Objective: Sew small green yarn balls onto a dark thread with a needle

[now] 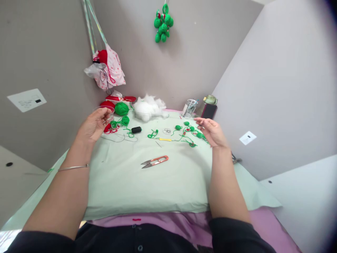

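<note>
My left hand (pixel 95 123) is raised over the table's left side, thumb and fingers pinched. Opposite it, my right hand (pixel 210 130) pinches too, with its fingertips pointing inward. A thin dark thread (pixel 152 114) runs nearly level between the two hands, passing before the white stuffing (pixel 149 106). Below lie thread snips (pixel 155 161) with orange handles, a yellow crochet hook (pixel 165 140) and a black thread spool (pixel 136 130). Small green crocheted pieces (pixel 192 129) with yarn tails lie beside my right hand. Whether a needle is on the thread is too fine to tell.
Green yarn (pixel 121 109) and red yarn (pixel 107 105) sit at the back left. A clear cup (pixel 189 108) and a dark phone (pixel 209 111) stand at the back right. A dotted bag (pixel 114 66) and green crocheted bundle (pixel 163 26) hang against the wall.
</note>
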A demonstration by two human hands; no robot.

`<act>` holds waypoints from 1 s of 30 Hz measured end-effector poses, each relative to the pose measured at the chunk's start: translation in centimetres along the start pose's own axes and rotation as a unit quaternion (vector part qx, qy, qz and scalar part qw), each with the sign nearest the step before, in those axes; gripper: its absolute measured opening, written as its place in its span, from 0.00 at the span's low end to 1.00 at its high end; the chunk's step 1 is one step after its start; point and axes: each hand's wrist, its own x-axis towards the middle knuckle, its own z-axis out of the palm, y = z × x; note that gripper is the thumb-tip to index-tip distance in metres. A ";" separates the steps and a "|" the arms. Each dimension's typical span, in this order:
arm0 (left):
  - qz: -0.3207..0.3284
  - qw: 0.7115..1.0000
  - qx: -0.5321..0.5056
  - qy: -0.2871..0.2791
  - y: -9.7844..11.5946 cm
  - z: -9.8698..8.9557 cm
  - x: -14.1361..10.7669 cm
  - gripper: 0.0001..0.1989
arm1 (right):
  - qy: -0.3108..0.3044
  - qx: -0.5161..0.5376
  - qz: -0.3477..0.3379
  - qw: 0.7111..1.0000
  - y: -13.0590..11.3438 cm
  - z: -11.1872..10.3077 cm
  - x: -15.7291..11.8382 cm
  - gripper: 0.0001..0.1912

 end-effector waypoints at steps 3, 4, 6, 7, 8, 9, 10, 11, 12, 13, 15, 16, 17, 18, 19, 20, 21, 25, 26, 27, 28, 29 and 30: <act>-0.008 1.000 0.004 -0.011 -0.3 0.1 0.0 0.03 | 0.039 0.084 -0.016 0.996 0.0 -0.3 0.2 0.12; -0.015 1.000 0.007 -0.024 -0.4 0.1 -0.1 0.04 | 0.054 0.107 -0.018 0.993 0.0 -0.4 0.3 0.12; -0.025 0.998 0.015 -0.064 -0.5 0.2 -0.2 0.04 | 0.086 0.148 -0.013 0.985 0.0 -0.5 0.4 0.12; -0.030 0.995 0.024 -0.092 -0.5 0.3 -0.4 0.05 | 0.100 0.169 -0.009 0.981 0.0 -0.5 0.5 0.11; -0.038 0.991 0.038 -0.125 -0.6 0.5 -0.6 0.06 | 0.112 0.190 -0.004 0.975 -0.1 -0.5 0.6 0.11; -0.050 0.984 0.056 -0.161 -0.6 0.6 -0.8 0.08 | 0.123 0.211 0.000 0.970 -0.1 -0.5 0.7 0.10; -0.065 0.976 0.076 -0.195 -0.6 0.7 -1.0 0.11 | 0.133 0.231 0.002 0.964 -0.2 -0.5 0.8 0.10; -0.085 0.966 0.097 -0.224 -0.6 0.9 -1.2 0.15 | 0.142 0.250 0.004 0.958 -0.3 -0.5 0.8 0.10; -0.106 0.956 0.116 -0.247 -0.6 0.9 -1.4 0.17 | 0.150 0.268 0.004 0.952 -0.3 -0.6 0.9 0.10; -0.126 0.947 0.132 -0.263 -0.6 1.0 -1.6 0.20 | 0.156 0.288 0.003 0.945 -0.4 -0.7 1.0 0.10; -0.154 0.933 0.163 -0.282 -0.6 0.9 -1.8 0.21 | 0.165 0.331 -0.001 0.929 -0.5 -1.2 1.0 0.09; -0.159 0.926 0.182 -0.289 -0.6 0.8 -1.8 0.21 | 0.169 0.354 -0.004 0.920 -0.5 -1.6 1.0 0.09; -0.157 0.922 0.201 -0.292 -0.6 0.6 -1.7 0.21 | 0.174 0.377 -0.008 0.910 -0.5 -2.0 0.9 0.08; -0.150 0.919 0.219 -0.291 -0.6 0.5 -1.6 0.20 | 0.181 0.399 -0.012 0.899 -0.5 -2.4 0.8 0.08; -0.140 0.919 0.234 -0.286 -0.6 0.3 -1.5 0.19 | 0.191 0.420 -0.016 0.887 -0.5 -2.8 0.8 0.07; -0.128 0.920 0.245 -0.278 -0.5 0.2 -1.4 0.18 | 0.202 0.439 -0.020 0.875 -0.5 -3.2 0.7 0.07; -0.117 0.924 0.252 -0.265 -0.5 0.1 -1.2 0.17 | 0.215 0.455 -0.023 0.864 -0.5 -3.6 0.6 0.06; -0.086 0.950 0.240 -0.182 -0.4 0.1 -0.7 0.14 | 0.267 0.479 -0.036 0.835 -0.4 -4.5 0.4 0.09; -0.078 0.958 0.225 -0.162 -0.4 0.1 -0.6 0.13 | 0.272 0.476 -0.038 0.836 -0.3 -4.6 0.4 0.09; -0.071 0.965 0.206 -0.149 -0.4 0.1 -0.5 0.13 | 0.273 0.472 -0.040 0.837 -0.2 -4.7 0.5 0.08; -0.063 0.971 0.186 -0.139 -0.5 0.1 -0.4 0.13 | 0.273 0.469 -0.039 0.839 -0.1 -4.8 0.5 0.08; -0.054 0.976 0.166 -0.130 -0.5 0.0 -0.2 0.14 | 0.274 0.469 -0.037 0.839 0.0 -4.9 0.6 0.07; -0.047 0.980 0.147 -0.122 -0.5 -0.1 -0.1 0.14 | 0.278 0.471 -0.035 0.836 0.0 -5.0 0.7 0.07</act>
